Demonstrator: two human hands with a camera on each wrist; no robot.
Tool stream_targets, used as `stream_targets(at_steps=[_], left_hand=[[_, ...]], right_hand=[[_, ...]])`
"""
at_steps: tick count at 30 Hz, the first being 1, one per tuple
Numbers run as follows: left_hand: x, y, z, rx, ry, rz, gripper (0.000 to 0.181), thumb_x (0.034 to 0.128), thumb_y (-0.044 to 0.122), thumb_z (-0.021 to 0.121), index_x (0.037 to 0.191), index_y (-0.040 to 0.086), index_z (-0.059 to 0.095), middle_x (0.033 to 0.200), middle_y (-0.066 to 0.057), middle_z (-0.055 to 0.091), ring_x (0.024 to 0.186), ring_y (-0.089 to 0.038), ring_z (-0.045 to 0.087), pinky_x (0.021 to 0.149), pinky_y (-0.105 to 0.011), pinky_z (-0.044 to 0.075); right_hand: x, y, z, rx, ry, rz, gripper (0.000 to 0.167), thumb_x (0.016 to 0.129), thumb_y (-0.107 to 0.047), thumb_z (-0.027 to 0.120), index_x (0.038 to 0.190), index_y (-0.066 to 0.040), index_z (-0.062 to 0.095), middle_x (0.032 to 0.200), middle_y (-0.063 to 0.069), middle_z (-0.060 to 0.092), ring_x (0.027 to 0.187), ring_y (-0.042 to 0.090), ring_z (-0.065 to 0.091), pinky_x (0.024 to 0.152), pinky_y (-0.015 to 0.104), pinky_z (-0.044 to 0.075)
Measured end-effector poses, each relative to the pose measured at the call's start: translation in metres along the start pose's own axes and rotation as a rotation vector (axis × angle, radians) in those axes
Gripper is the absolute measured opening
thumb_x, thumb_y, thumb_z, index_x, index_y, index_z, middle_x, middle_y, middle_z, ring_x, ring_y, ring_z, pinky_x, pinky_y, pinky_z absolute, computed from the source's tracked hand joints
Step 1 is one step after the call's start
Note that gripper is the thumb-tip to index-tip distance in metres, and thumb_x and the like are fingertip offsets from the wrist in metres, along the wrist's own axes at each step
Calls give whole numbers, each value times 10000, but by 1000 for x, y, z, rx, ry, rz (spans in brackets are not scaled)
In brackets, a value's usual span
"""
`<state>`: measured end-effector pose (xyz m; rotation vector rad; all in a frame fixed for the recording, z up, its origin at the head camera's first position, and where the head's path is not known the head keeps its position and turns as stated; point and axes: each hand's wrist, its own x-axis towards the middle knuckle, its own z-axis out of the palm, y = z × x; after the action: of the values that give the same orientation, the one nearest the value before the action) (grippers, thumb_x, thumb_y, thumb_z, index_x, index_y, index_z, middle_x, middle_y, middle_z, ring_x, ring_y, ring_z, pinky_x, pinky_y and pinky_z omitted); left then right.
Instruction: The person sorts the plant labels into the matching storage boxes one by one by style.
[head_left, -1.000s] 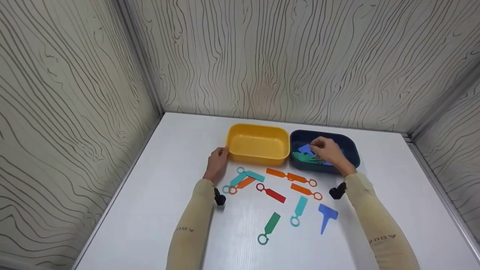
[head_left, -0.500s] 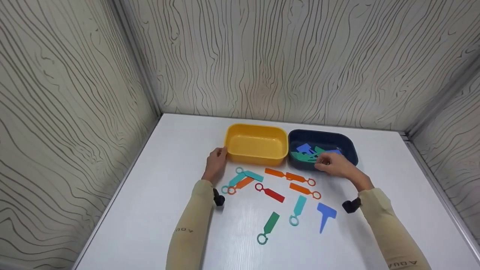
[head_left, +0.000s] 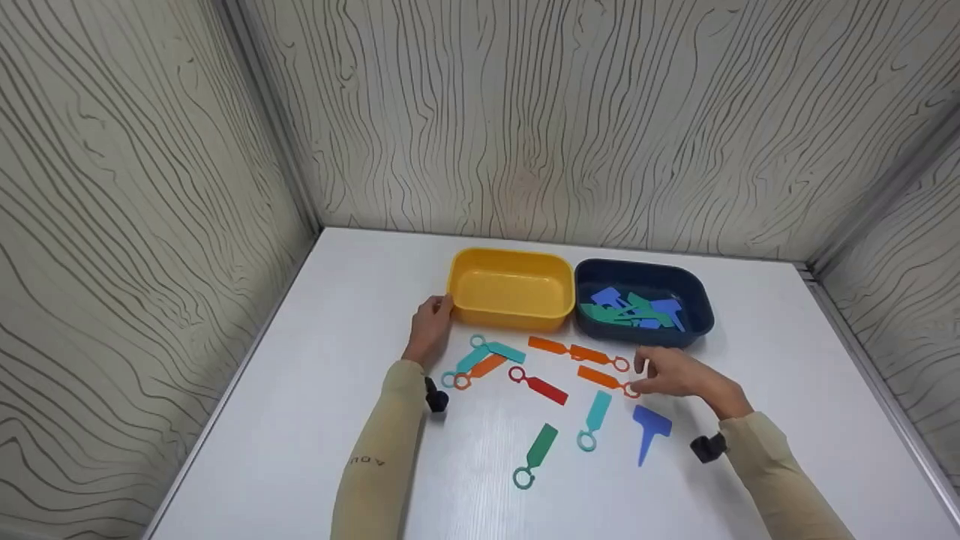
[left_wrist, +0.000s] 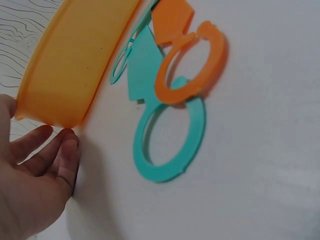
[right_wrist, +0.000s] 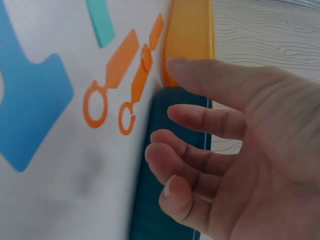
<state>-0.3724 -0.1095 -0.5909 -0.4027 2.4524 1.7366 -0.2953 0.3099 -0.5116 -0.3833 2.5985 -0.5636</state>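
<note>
My left hand (head_left: pixel 430 328) rests at the left end of the yellow bin (head_left: pixel 512 320). In the left wrist view its loosely bent fingers (left_wrist: pixel 42 155) touch the bin's end wall, and the thumb lies by the rim. The right hand (head_left: pixel 679 373), fingers apart and holding nothing, hovers in front of the navy bin (head_left: pixel 701 330). Its fingertips overlap the ring of an orange loop tag (head_left: pixel 600 376) in the head view; contact cannot be told. Two more orange tags (head_left: pixel 589 353) lie just behind. In front is a blue T-shaped plant label (head_left: pixel 651 424).
Blue and green labels (head_left: pixel 637 307) lie in the navy bin, which stands against the yellow one. On the white table (head_left: pixel 300 420) are a red tag (head_left: pixel 546 390), a green tag (head_left: pixel 540 446), a turquoise tag (head_left: pixel 598 412) and an orange-and-turquoise cluster (head_left: pixel 480 361). Patterned walls stand around.
The right hand has let go of a blue label in the navy bin, then come back out over the rim, towards the orange tags. My left hand stays at the yellow bin.
</note>
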Motion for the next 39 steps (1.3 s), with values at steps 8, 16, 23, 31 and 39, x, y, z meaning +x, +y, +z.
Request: stream_targets(at_steps=[8, 16, 23, 31, 39], left_hand=[[-1, 0, 0, -2, -3, -12, 540, 961, 643, 403, 1236, 213, 579, 1205, 2, 602, 1127, -205, 536, 1115, -446, 394], [-1, -2, 1, -2, -11, -24, 546, 962, 638, 409, 1244, 201, 575, 1209, -5, 600, 1126, -209, 538, 1119, -441, 392], [-1, -2, 0, -3, -18, -24, 551, 961, 639, 412, 1248, 196, 567, 1179, -10, 604, 1092, -217, 549, 1106, -431, 408], [0, -1, 0, -13, 0, 9, 498, 983, 575, 428, 1217, 172, 606, 1185, -22, 633, 1109, -210, 559, 1098, -417, 413], [-1, 2, -1, -10, -12, -26, 512, 983, 573, 426, 1243, 165, 592, 1206, -37, 622, 1115, -220, 550, 1116, -430, 397]], right_hand=[[-8, 6, 19, -77, -59, 104, 363, 815, -309, 782, 1071, -134, 594, 891, 28, 584, 800, 200, 526, 703, 348, 485], [-21, 14, 28, -111, -80, 123, 330, 798, -268, 787, 1009, -117, 582, 877, 33, 569, 802, 206, 512, 709, 386, 473], [-25, 14, 32, -116, -69, 130, 345, 792, -287, 797, 1010, -121, 586, 893, 33, 566, 824, 210, 507, 738, 400, 480], [-24, 13, 40, -111, -25, 83, 282, 798, -228, 790, 936, -91, 585, 833, 23, 541, 779, 193, 491, 687, 347, 424], [-23, 14, 43, -61, -1, 73, 254, 821, -189, 769, 953, -70, 587, 838, 34, 541, 778, 192, 497, 692, 344, 444]])
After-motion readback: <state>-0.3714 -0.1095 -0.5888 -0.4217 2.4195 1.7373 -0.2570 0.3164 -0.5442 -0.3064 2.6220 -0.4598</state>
